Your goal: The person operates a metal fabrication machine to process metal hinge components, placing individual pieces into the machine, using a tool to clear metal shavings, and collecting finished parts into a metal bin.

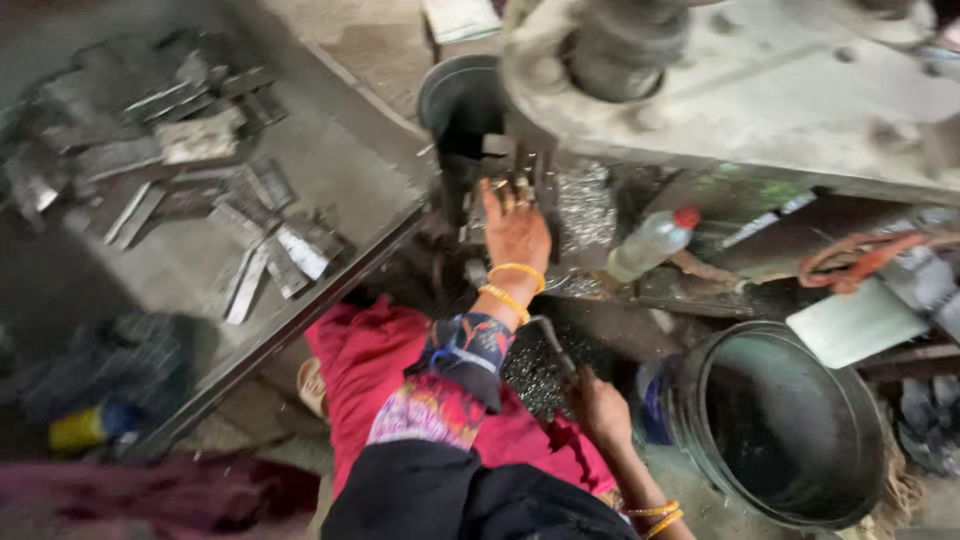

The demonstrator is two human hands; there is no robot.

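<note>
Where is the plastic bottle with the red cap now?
The plastic bottle lies tilted under the grey machine, to the right of the left hand.

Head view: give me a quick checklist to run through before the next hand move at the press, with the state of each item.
1. Left hand visible: ok, flat at the press machine mouth.
2. Left fingers away from the tooling: not ok, they reach into it.
3. Right hand grip: ok, closed on a thin metal strip.
4. Strip aligned to the feed: cannot tell, blurred.
5. Bangles free of the machine: ok.
6. Black bucket contents: cannot tell, dark inside.
</note>
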